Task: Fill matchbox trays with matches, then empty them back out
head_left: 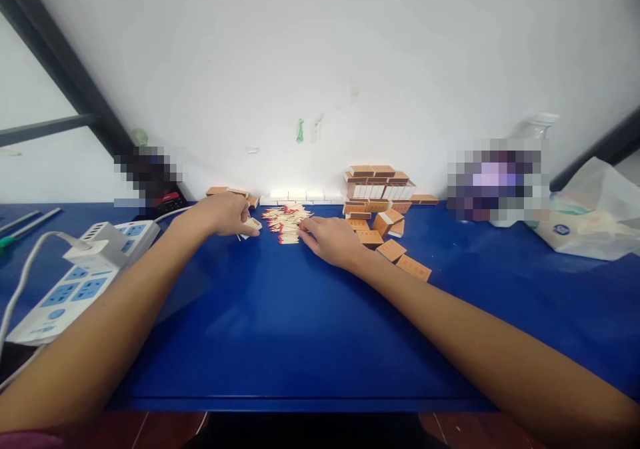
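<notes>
My left hand is closed on a small white matchbox tray, with thumb and fingers at its sides; a few matches show in it. To the right of the tray lies a loose pile of red-tipped matches on the blue table. My right hand reaches in from the right, its bent thumb and fingers closed on matches at the pile's right edge. The hand hides exactly how many matches are between its fingertips.
White matchbox trays line the wall behind the pile. Orange matchboxes are stacked at the right, with loose boxes in front. A power strip with cables lies left, and a plastic bag sits far right.
</notes>
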Demonstrator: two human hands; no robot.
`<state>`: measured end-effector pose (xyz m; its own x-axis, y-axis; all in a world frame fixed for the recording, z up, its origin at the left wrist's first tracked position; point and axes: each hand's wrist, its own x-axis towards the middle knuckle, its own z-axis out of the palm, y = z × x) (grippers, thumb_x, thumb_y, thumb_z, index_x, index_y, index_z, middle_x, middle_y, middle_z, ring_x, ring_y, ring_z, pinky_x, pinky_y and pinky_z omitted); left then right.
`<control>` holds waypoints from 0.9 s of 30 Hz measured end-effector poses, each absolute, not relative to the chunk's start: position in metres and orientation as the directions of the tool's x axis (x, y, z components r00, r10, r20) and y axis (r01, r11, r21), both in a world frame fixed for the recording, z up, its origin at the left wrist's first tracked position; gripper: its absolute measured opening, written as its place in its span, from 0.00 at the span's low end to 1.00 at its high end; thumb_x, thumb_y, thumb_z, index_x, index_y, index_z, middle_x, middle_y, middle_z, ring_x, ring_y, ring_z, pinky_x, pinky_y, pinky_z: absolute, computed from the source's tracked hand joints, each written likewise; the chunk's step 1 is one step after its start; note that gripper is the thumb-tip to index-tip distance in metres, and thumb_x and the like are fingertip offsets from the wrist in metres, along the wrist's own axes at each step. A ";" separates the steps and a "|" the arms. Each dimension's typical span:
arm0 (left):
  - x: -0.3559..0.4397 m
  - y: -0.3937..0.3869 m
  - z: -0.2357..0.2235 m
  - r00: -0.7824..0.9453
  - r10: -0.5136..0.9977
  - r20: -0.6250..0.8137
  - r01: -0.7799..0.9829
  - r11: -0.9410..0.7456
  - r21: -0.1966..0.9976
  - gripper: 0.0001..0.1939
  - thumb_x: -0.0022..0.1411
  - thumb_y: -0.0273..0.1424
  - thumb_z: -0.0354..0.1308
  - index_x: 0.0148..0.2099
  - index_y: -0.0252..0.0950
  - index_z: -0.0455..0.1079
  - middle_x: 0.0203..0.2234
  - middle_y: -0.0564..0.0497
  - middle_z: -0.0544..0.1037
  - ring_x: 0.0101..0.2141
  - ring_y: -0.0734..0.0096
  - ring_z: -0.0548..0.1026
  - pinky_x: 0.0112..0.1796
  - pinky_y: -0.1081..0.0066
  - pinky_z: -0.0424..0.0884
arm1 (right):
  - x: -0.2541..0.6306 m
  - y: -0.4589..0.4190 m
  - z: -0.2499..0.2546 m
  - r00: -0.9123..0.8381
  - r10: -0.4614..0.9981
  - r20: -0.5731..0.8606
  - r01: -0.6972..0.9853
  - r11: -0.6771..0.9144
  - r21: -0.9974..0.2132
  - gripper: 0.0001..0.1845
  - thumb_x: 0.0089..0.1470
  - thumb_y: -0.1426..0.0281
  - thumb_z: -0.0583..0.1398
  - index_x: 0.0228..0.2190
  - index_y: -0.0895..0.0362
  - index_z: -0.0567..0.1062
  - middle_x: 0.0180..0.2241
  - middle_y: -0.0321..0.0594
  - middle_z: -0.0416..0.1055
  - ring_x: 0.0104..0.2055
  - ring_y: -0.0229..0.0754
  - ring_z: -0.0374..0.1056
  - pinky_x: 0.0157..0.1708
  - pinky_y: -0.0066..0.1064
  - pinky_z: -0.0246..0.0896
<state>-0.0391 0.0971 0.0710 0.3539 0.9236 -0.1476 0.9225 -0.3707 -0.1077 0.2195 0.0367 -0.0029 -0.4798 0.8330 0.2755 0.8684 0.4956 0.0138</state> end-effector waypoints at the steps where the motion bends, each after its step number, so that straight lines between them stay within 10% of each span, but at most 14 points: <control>1: -0.039 0.098 0.068 0.347 0.927 -0.141 0.925 -0.363 -0.111 0.26 0.51 0.56 0.63 0.38 0.37 0.77 0.35 0.44 0.82 0.36 0.56 0.78 0.35 0.67 0.63 | 0.220 0.037 -0.003 -0.482 0.831 0.278 0.868 0.497 0.018 0.20 0.74 0.61 0.47 0.46 0.56 0.75 0.45 0.45 0.80 0.41 0.47 0.75 0.35 0.33 0.54; 27: -0.043 0.097 0.062 0.496 0.860 -0.119 0.867 -0.497 0.026 0.30 0.54 0.53 0.62 0.51 0.37 0.73 0.37 0.44 0.80 0.37 0.56 0.78 0.35 0.67 0.67 | 0.220 0.037 -0.001 -0.494 0.824 0.276 0.863 0.504 0.038 0.22 0.74 0.62 0.46 0.44 0.57 0.77 0.42 0.45 0.80 0.40 0.45 0.75 0.34 0.33 0.53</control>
<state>-0.0432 0.0965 0.0617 0.4965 0.8598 -0.1192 0.8673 -0.4972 0.0258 0.2205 0.0365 -0.0014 -0.4941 0.8244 0.2760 0.8627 0.5044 0.0377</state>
